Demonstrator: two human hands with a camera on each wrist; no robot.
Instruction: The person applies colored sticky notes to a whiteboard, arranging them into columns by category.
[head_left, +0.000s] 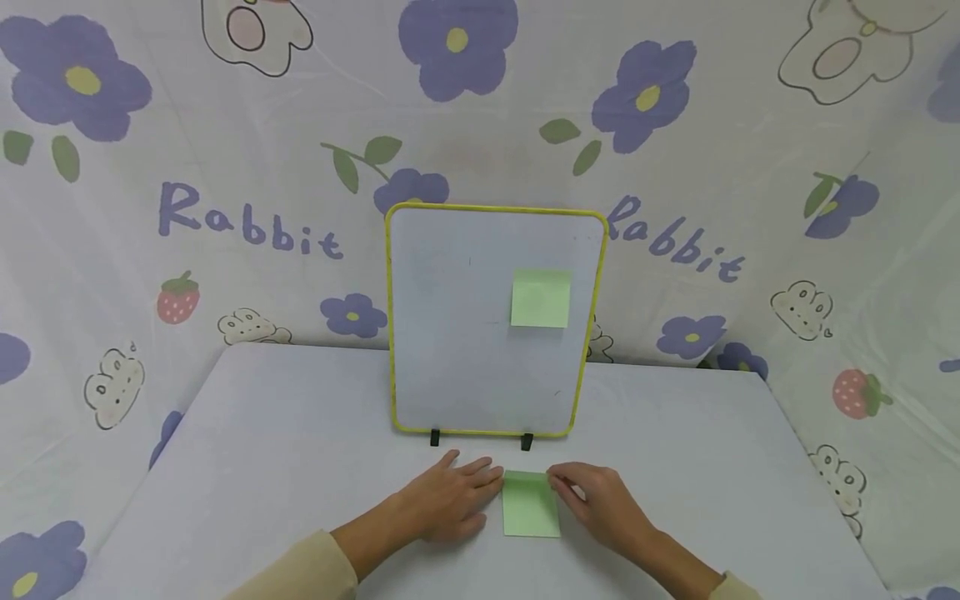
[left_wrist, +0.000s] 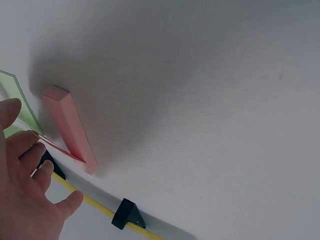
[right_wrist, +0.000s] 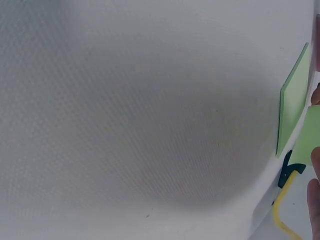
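A green sticky note pad [head_left: 531, 510] lies on the white table in front of the board. At its top right corner my right hand [head_left: 596, 504] pinches the edge of the top sheet; in the right wrist view a green sheet [right_wrist: 304, 142] stands raised beside the pad [right_wrist: 294, 97]. My left hand [head_left: 459, 502] is spread out left of the pad, fingertips near its left edge. Beneath that hand a pink sticky note pad [left_wrist: 69, 125] shows in the left wrist view, with one thin sheet edge bent away; from the head view it is hidden.
Behind the hands stands a whiteboard [head_left: 480, 350] with a yellow frame, held up by black feet [head_left: 527, 442]. A green sticky note [head_left: 540, 300] is stuck on its upper right. A patterned curtain [head_left: 285, 150] surrounds the white table [head_left: 285, 417].
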